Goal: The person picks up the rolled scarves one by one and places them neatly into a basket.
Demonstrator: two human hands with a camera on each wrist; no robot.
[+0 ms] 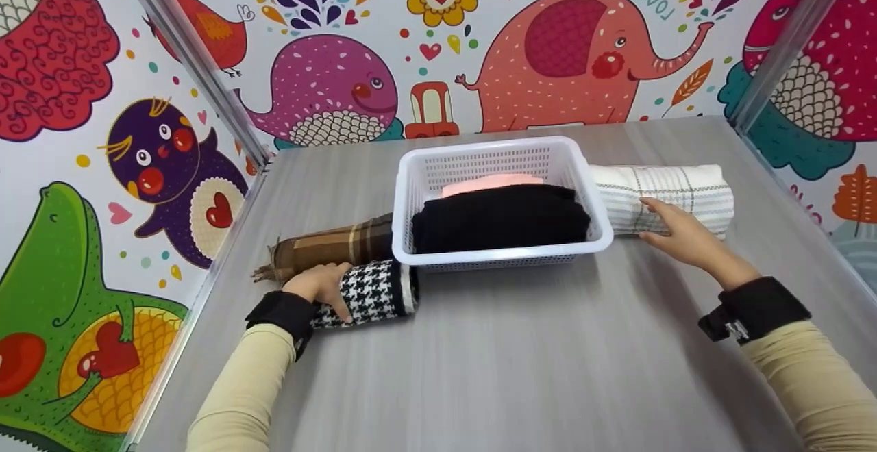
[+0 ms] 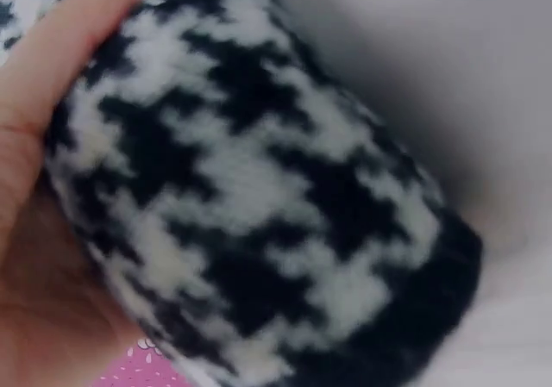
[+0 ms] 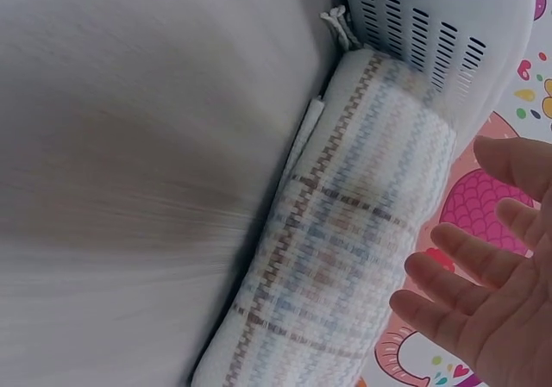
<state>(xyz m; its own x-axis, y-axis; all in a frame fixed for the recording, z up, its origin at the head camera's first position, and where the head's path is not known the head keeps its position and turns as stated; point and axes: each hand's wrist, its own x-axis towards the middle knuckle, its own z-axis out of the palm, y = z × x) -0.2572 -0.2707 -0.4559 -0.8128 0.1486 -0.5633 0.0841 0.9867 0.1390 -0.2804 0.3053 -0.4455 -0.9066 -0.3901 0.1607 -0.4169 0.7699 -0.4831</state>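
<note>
My left hand (image 1: 320,286) holds a rolled black-and-white houndstooth scarf (image 1: 373,292), the thumb on one side and the palm on the other. In the left wrist view the scarf (image 2: 233,180) fills most of the picture, with its plain black border at the lower right. Over at the right, my right hand (image 1: 688,241) hovers by a rolled white plaid scarf (image 1: 675,188), fingers spread and nothing in them. The right wrist view has those fingers (image 3: 457,296) beside the white roll (image 3: 332,223).
A white plastic basket (image 1: 503,256) stands mid-table, with a folded black cloth (image 1: 503,219) and a pink cloth (image 1: 490,181) inside. A brown plaid scarf roll (image 1: 329,245) with fringe lies left of the basket. Printed cartoon panels (image 1: 438,48) enclose the grey table (image 1: 521,363).
</note>
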